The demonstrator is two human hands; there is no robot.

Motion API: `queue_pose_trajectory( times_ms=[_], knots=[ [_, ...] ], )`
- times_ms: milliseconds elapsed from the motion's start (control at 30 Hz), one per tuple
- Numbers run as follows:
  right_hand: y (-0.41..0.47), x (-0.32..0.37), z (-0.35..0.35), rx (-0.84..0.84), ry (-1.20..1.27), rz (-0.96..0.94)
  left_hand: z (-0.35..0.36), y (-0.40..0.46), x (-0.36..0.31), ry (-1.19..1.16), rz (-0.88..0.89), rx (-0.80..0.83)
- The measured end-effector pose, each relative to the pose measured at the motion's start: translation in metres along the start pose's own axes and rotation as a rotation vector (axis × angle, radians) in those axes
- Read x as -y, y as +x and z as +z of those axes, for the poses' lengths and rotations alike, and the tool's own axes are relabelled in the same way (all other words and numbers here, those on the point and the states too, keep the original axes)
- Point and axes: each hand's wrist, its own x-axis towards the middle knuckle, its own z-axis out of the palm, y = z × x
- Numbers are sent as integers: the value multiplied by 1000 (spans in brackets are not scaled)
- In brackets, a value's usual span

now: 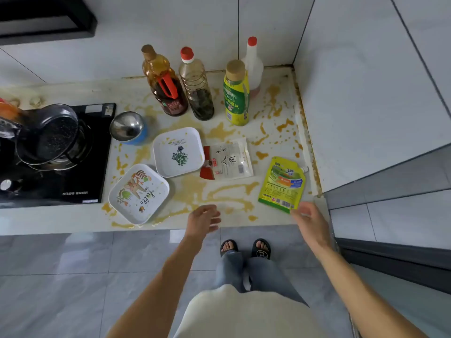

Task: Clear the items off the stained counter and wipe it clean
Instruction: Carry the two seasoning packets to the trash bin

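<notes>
Both hands hover at the stained counter (pixel 227 191) edge: left hand (pixel 203 219) loosely spread, empty; right hand (pixel 308 219) fingers relaxed, just touching the pouch (pixel 283 182) (bottles (pixel 195 86) stand behind).

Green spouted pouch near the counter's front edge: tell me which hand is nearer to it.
Right. The right hand is at the green spouted pouch's near corner; the left hand hovers well off to its left.

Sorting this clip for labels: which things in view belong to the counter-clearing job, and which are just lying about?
Job:
- stained counter
- four bottles
- two square plates
- steel bowl
- clear packet
- green pouch
- left hand
- right hand

Lying about:
- stove
- black pan
</notes>
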Motion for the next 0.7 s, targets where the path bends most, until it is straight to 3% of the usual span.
queue_pose_trajectory(
  times_ms=[233, 433, 700],
  knots=[
    [41, 32, 20, -145, -107, -71, 34, 47, -51, -382, -76, -217],
    [53, 32, 39, -262, -216, 70, 57, 67, -64, -494, -201, -399],
    [69, 33, 40, -309, -183, 107, 75, 76, -77, -628, -279, -440]
  ],
)
